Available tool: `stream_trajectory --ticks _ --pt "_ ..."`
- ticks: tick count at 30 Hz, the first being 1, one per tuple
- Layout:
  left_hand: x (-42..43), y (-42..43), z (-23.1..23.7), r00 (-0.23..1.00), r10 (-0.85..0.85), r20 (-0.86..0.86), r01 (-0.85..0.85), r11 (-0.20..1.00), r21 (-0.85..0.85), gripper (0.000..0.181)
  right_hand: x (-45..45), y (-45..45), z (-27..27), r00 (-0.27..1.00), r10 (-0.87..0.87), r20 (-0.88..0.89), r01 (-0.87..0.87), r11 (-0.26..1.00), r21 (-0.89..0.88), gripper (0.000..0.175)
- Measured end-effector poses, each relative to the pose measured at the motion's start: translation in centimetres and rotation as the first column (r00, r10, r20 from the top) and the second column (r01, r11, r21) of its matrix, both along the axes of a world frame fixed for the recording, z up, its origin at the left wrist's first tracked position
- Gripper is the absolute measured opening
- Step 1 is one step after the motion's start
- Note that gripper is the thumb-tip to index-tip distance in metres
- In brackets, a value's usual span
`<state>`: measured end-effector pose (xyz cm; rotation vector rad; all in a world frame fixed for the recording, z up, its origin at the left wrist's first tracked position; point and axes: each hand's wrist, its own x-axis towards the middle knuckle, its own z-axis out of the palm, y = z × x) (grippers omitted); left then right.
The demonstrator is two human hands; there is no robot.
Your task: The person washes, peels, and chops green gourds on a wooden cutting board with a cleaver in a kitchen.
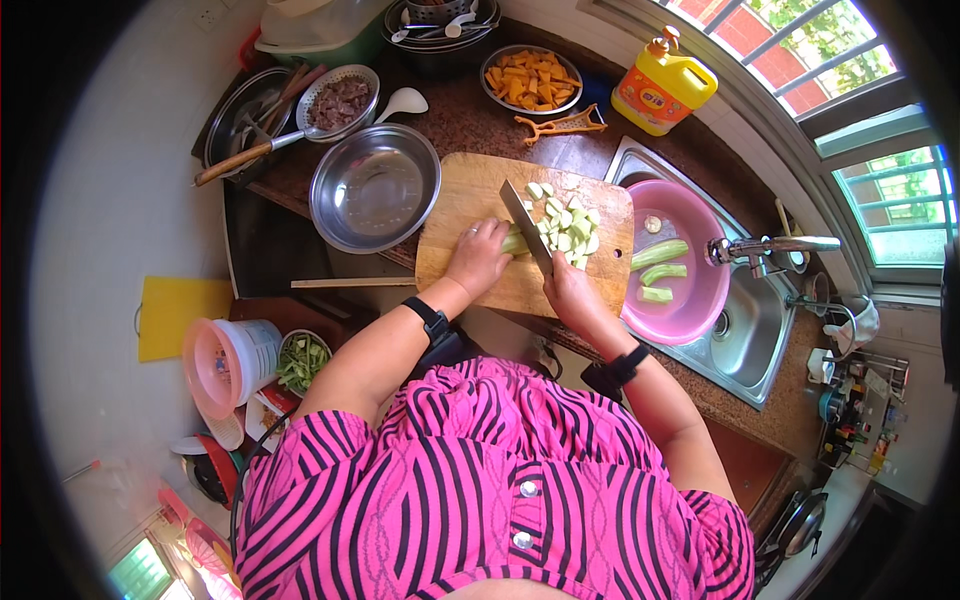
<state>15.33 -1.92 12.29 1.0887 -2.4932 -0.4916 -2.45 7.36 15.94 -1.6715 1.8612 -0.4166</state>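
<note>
My left hand (480, 255) presses a pale green peeled gourd piece (514, 241) onto a wooden cutting board (465, 187). In my right hand (571, 285) is the handle of a kitchen cleaver (525, 225), its blade upright against the right end of that piece. Chopped gourd chunks (574, 225) lie heaped to the right of the blade, with a few near its far tip. Just left of the board stands a wide stainless steel bowl (375, 191) with no food in it. The cleaver's handle is mostly hidden by my fingers.
Right of the board, a pink basin (716, 300) with peeled gourd lengths (664, 259) sits in the steel sink (757, 367) below a faucet (776, 246). Behind are a bowl of orange chunks (531, 79), an orange peeler (562, 124), a yellow soap jug (664, 82) and a colander of meat (339, 103).
</note>
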Motion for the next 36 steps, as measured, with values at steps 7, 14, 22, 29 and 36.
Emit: stream_trajectory --ticks 7,14,22,29,36 --pt "0.2 0.1 -0.2 1.0 0.006 -0.01 -0.006 1.0 -0.011 0.055 -0.2 -0.8 -1.3 0.998 -0.024 0.056 0.027 0.998 -0.05 0.021" --pt "0.1 -0.1 -0.6 1.0 0.017 -0.017 -0.017 1.0 0.022 0.053 0.0 0.4 2.1 1.0 0.014 -0.001 -0.014 1.0 0.026 0.019" --pt "0.5 0.0 0.4 0.999 0.014 0.039 -0.015 0.999 0.035 0.058 1.1 -0.9 -0.1 0.999 0.012 0.032 -0.013 0.999 0.03 0.021" --pt "4.3 0.3 0.7 0.994 0.107 -0.009 -0.104 0.98 0.167 0.065 -1.1 0.1 0.8 0.994 -0.003 0.107 0.016 0.993 -0.12 0.019" --pt "4.6 0.9 0.2 0.99 0.102 -0.095 -0.093 0.991 0.097 0.059 1.0 0.8 1.0 0.998 0.036 -0.042 -0.037 0.999 -0.015 0.02"
